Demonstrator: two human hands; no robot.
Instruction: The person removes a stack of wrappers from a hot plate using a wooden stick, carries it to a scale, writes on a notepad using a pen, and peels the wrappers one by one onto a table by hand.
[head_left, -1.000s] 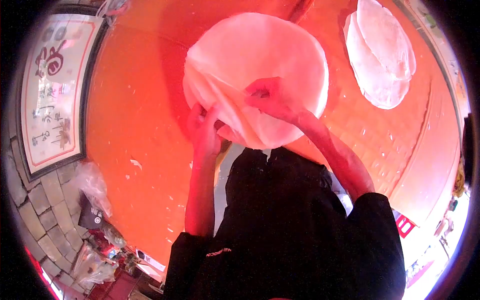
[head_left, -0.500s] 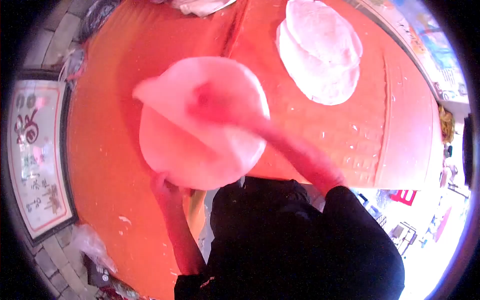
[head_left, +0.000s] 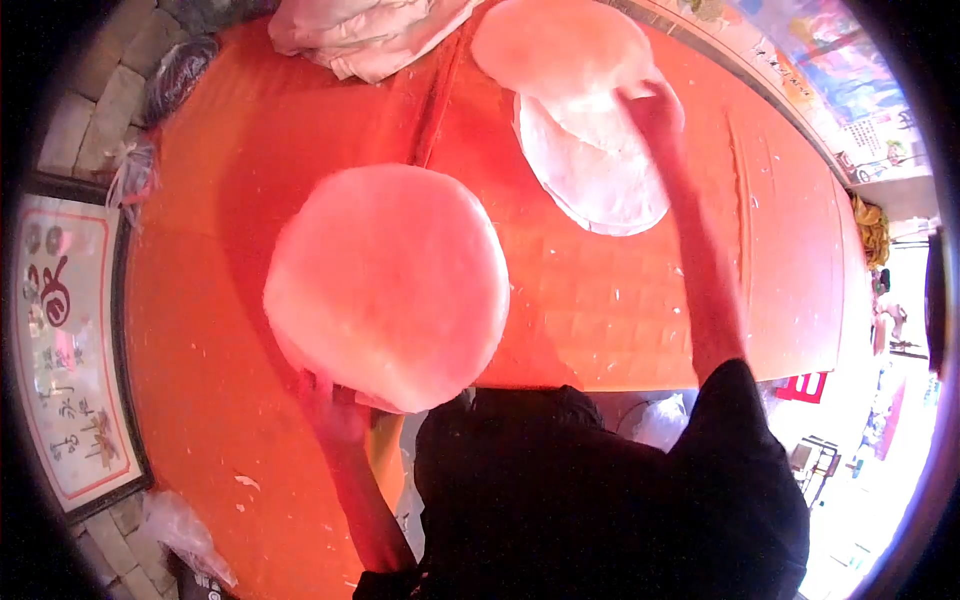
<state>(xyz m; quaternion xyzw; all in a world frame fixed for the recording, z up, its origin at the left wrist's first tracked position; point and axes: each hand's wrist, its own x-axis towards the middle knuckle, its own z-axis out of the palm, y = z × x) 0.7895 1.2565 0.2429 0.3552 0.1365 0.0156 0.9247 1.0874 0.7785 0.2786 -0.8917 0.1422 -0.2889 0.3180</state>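
Observation:
A stack of thin round pale sheets (head_left: 390, 285) lies near the front edge of the orange table. My left hand (head_left: 335, 410) is at the stack's lower left edge, its fingers partly hidden beneath it; whether they grip it cannot be told. Farther off, at the upper right, my right hand (head_left: 650, 105) pinches the right edge of a single pale round sheet (head_left: 560, 45). That sheet overlaps the far part of a pile of similar sheets (head_left: 600, 185) on the table.
A bundled pale cloth (head_left: 370, 35) lies at the table's far edge. To the left stands a framed sign (head_left: 70, 350) with writing, and plastic bags (head_left: 185, 535) are beside it. A printed banner (head_left: 850, 60) is at the upper right.
My right hand has peeled a sheet off the near stack and carried it away to the far right pile. My left hand has stayed at the near stack's edge. The view has shifted.

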